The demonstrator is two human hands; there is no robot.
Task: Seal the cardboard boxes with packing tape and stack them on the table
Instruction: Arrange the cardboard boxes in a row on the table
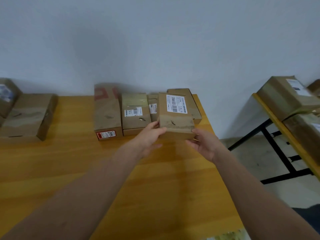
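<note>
I hold a small taped cardboard box with a white label [175, 116] between both hands above the far right part of the wooden table [121, 170]. My left hand [149, 137] grips its near left corner. My right hand [202, 142] grips its near right corner from below. Just behind it lie a flat box [194, 103], a narrow box [152, 108], a labelled box [135, 113] and a tall box with red print [106, 111], side by side along the wall.
A large box [29, 115] and another box [7, 96] sit at the table's far left. A second table [284, 129] with black legs stands to the right, carrying big taped boxes [287, 97]. The table's right edge runs close to my right forearm.
</note>
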